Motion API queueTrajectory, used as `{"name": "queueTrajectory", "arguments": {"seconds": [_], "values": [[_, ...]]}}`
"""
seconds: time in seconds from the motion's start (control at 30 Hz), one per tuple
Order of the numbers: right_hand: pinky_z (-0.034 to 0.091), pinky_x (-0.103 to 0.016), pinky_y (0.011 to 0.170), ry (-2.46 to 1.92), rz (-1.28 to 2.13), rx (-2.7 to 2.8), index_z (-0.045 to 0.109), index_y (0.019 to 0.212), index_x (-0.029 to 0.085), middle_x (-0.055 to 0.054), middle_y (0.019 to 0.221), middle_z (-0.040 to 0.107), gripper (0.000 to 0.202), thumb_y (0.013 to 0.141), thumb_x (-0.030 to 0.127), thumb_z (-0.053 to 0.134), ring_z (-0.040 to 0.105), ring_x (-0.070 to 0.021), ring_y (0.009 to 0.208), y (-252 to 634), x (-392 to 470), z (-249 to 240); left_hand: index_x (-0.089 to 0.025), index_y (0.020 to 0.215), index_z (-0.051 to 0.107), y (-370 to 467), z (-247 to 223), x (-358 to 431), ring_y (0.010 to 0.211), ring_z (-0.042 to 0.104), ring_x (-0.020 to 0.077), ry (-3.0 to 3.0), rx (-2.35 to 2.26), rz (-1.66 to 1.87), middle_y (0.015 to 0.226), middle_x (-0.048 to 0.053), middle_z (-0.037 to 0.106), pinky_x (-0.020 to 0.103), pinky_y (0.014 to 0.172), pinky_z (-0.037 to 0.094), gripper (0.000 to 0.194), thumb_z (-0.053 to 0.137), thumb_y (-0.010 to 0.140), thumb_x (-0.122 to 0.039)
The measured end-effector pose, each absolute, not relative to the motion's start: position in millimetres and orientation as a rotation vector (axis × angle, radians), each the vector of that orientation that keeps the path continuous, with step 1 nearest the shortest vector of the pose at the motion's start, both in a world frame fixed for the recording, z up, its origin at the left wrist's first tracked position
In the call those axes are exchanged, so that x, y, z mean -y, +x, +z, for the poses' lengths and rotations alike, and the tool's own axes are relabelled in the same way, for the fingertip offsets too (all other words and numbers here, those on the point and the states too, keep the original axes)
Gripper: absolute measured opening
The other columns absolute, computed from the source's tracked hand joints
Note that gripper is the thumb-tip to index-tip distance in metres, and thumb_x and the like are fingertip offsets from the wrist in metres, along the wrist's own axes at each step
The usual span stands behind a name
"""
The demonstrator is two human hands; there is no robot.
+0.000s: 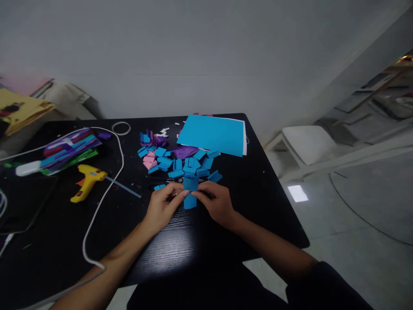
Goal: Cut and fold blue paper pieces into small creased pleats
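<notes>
Between both hands is a blue paper strip (190,183), held upright above the near part of the table, with a crease across it at my fingers. My left hand (166,204) pinches its left edge between thumb and fingers. On the opposite edge, my right hand (215,201) pinches it the same way. Just beyond lie several folded blue paper pieces (207,163), loosely heaped. Pink folded pieces (150,160) and a purple paper piece (184,152) lie among them. Scissors, partly hidden, rest behind my hands.
Blue paper sheets (213,134) lie over white ones at the back right. A yellow glue gun (86,183) with a glue stick lies left, beside a white cable (97,211) that runs under or over my left forearm. Farther left are a colourful bundle (72,148) and a tape ring (121,128). A white stool (308,144) stands right.
</notes>
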State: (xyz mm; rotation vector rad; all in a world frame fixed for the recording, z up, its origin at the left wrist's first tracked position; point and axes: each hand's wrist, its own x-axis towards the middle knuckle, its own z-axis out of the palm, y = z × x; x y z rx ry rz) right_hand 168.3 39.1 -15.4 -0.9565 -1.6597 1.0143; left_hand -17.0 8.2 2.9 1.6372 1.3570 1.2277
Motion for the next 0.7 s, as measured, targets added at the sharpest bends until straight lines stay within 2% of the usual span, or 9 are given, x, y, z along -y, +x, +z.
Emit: {"name": "queueTrajectory", "arguments": {"seconds": [0.23,0.4,0.7], "values": [[0.057,-0.031,0.076,-0.934,1.176,1.632,0.075,0.09,0.02,-0.006,0.088,0.077,0.011,0.09,0.031,0.071,0.072,-0.0198,0.08,168.1,-38.2,-17.0,-0.018,0.091,0.073,-19.1,1.0,-6.6,0.06,0.062,0.0104,1.665,-1.332,1.203,0.072,-0.002,0.071,0.019,0.058,0.05,0.011,0.068,0.093,-0.028],[0.054,-0.028,0.069,-0.945,1.213,1.586,0.073,0.084,0.019,-0.004,0.081,0.074,0.015,0.09,0.033,0.071,0.068,-0.0172,0.073,167.2,-38.5,-16.4,-0.018,0.093,0.072,-20.0,-1.2,-4.5,0.063,0.064,0.0108,1.674,-1.319,1.187,0.074,-0.002,0.071,0.019,0.061,0.051,0.009,0.068,0.093,-0.026],[0.057,-0.029,0.076,-0.941,1.188,1.625,0.074,0.088,0.021,-0.005,0.089,0.075,0.013,0.092,0.032,0.069,0.07,-0.0185,0.081,167.3,-38.3,-19.3,-0.017,0.09,0.071,-15.9,-0.1,-5.6,0.06,0.061,0.0108,1.626,-1.338,1.203,0.07,-0.002,0.068,0.02,0.058,0.05,0.013,0.068,0.093,-0.029]]}}
